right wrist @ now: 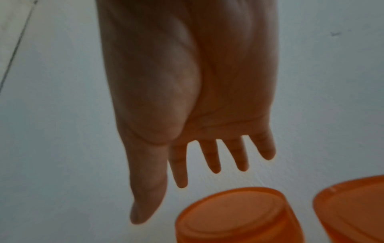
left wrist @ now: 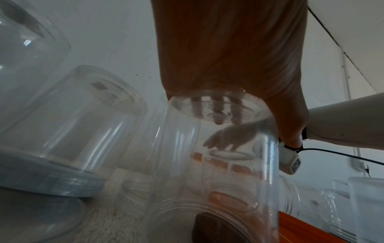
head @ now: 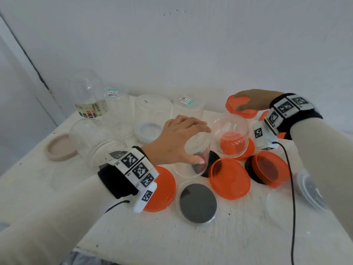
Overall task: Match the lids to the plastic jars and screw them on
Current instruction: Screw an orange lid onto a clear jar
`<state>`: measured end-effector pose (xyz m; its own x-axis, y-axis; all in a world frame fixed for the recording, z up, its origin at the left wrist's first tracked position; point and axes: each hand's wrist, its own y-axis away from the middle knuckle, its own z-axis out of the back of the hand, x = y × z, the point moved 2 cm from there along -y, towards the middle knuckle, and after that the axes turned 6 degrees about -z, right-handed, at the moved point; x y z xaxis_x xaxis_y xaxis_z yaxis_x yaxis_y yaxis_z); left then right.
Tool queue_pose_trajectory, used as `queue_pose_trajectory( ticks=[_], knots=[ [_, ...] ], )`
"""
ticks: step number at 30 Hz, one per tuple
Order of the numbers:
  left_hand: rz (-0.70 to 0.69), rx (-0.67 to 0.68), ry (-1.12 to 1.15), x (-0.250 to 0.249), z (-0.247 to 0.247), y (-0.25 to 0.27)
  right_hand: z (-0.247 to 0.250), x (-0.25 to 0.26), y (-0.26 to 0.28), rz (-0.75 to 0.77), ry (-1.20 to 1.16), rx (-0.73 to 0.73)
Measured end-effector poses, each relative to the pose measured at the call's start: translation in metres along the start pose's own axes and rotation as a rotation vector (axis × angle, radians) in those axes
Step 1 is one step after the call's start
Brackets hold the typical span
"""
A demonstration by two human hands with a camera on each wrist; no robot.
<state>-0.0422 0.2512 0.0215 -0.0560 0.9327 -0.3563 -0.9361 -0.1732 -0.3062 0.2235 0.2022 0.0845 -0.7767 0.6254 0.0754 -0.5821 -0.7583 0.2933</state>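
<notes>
My left hand (head: 188,143) reaches down over an upturned clear jar (head: 191,170) in the middle of the table, fingers curled on its top and thumb on its side. The left wrist view shows this jar (left wrist: 207,164) under the left hand (left wrist: 228,57), fingers seen through its base. At the back right, my right hand (head: 248,101) lies flat with straight fingers over an orange lid (head: 244,114). From the right wrist, the right hand (right wrist: 197,115) is spread just above that orange lid (right wrist: 234,217); contact is unclear.
Loose orange lids (head: 229,180) (head: 271,171) (head: 164,188), a black lid (head: 197,202) and a beige lid (head: 59,148) lie on the white table (head: 172,236). A domed clear jar (head: 231,131) stands between my hands. Several clear jars (head: 152,115) line the back wall.
</notes>
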Motion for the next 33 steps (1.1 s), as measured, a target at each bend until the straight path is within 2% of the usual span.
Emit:
queue_pose_trajectory(
  ticks=[6,12,15,19,27,33],
  knots=[
    [-0.001,0.004,-0.015,0.000,0.000,-0.001,0.014,0.017,0.027,0.103,-0.018,-0.056],
    [0.012,0.018,-0.019,-0.003,0.003,0.000,-0.013,0.046,0.059,0.221,0.196,0.103],
    [0.028,0.035,-0.027,-0.006,0.005,0.000,-0.036,0.047,0.055,0.182,0.303,0.110],
    [0.052,0.064,-0.034,-0.010,0.008,0.000,-0.048,0.042,0.055,0.130,0.265,0.090],
    [0.043,0.065,-0.055,-0.014,0.010,0.001,-0.046,0.043,0.078,0.157,0.165,-0.083],
    [0.102,0.179,0.010,-0.028,0.021,0.003,-0.030,0.026,0.128,0.291,0.012,-0.216]
  ],
)
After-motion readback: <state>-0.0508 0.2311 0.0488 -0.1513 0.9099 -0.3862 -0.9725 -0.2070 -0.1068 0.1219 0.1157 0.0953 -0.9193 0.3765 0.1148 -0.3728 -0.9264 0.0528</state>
